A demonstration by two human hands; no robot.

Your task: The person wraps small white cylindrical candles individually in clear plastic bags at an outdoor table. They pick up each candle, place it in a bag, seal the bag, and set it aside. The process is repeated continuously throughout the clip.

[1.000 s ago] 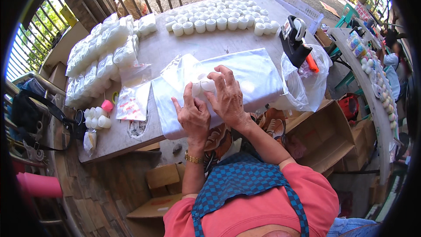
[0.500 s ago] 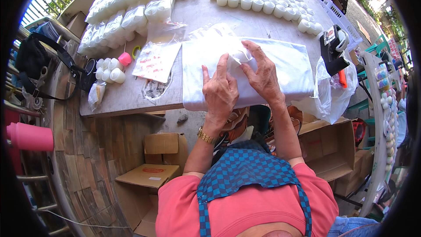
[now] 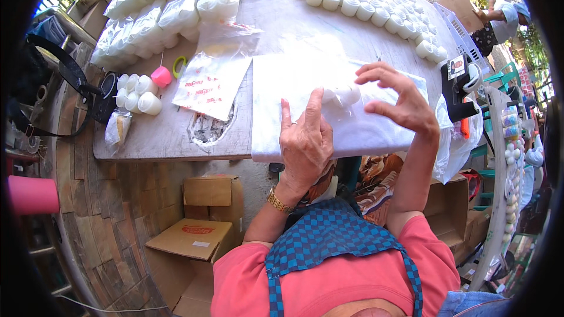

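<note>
Left hand [image 3: 306,141] extends its index finger to the near edge of white cups [image 3: 349,95] on a folded white cloth [image 3: 376,135]; its other fingers partly curl, their undersides hidden, and whether they grip anything cannot be told. Above the cloth's right half, the right hand [image 3: 408,103] hangs just beside the cups, thumb and fingers spread well apart. Clear film seems to surround the cups, but glare bleaches the cloth's far portion and leaves their outlines and number hard to make out. Left of the cloth lies a red-printed sheet [image 3: 208,85]; farther left sit a small cup cluster [image 3: 138,94], a pink object [image 3: 161,76] and a yellow-green loop [image 3: 175,68], its full shape unclear. Bagged cups [image 3: 170,14], cropped by the upper edge, heap beyond the cloth's left side, while cup rows [image 3: 379,14] stand past its far right. Right of the cloth rests a black device [image 3: 461,94] of uncertain kind. Well beyond it, a second person [image 3: 505,13] shows only in part.
</note>
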